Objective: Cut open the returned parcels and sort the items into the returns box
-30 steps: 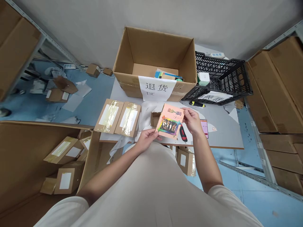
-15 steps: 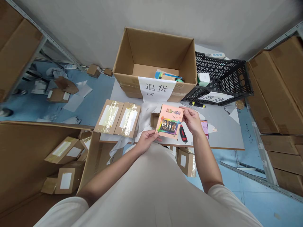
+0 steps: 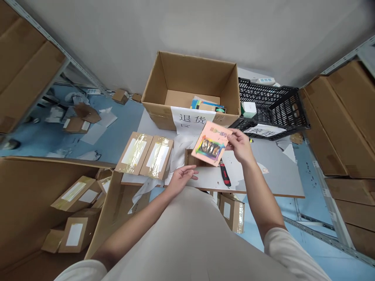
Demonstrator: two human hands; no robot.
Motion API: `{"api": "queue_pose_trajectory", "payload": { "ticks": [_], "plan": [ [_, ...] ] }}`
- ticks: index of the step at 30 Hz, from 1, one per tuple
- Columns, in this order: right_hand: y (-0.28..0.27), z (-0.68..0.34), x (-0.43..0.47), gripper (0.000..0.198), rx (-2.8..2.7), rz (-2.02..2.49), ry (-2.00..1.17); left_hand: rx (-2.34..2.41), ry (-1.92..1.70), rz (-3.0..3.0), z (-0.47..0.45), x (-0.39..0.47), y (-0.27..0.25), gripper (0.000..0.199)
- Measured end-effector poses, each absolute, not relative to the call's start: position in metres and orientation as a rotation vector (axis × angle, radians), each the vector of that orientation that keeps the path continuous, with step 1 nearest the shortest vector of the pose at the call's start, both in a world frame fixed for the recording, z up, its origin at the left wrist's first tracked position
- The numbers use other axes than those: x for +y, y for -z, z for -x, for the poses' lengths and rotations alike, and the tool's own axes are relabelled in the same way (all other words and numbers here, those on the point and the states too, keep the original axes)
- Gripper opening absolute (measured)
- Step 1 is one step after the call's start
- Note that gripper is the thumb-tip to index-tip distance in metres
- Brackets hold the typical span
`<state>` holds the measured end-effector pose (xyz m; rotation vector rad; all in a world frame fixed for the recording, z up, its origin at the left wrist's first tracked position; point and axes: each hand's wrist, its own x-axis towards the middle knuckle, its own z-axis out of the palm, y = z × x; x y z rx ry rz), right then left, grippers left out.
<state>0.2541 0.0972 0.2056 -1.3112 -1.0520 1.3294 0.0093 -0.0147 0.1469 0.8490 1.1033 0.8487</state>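
Note:
A thin pink booklet [image 3: 211,143] with colourful lettering and a rainbow-framed picture is gripped at its right edge by my right hand [image 3: 240,146]. It tilts in the air over a small open cardboard box [image 3: 191,159] and covers part of it. My left hand [image 3: 181,177] holds nothing, its fingers apart, just in front of that small box at the table edge. On the table below the booklet lies a red and black utility knife [image 3: 225,175]. Behind stands a large open carton [image 3: 159,114] with a paper sign, holding several flat colourful items [image 3: 206,104].
Two taped parcels [image 3: 145,156] sit on the table at left. A black plastic crate [image 3: 288,113] holding a small white-and-green box [image 3: 249,109] stands at back right. A large carton [image 3: 22,195] of parcels is at lower left. Shelves with cartons flank both sides.
My left hand has let go of the booklet. My right hand has raised it slightly and tilted it, moving it toward the large carton. The view has shifted a little.

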Motion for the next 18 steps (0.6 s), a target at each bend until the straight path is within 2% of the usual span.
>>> {"api": "queue_pose_trajectory", "payload": {
  "ticks": [6, 14, 18],
  "plan": [
    [-0.205, -0.255, 0.205, 0.027, -0.784, 1.164, -1.060, 1.269, -0.918, -0.837, 0.001, -0.023, -0.132, 0.044],
    [-0.163, -0.242, 0.297, 0.029, -0.817, 1.483, -0.957, 1.655, -0.830, -1.091, 0.025, -0.046, -0.083, 0.047],
    [-0.154, -0.258, 0.303, 0.035, -1.050, 1.505, -0.955, 1.823, -0.677, -1.350, 0.026, -0.045, -0.064, 0.072]
  ]
}}
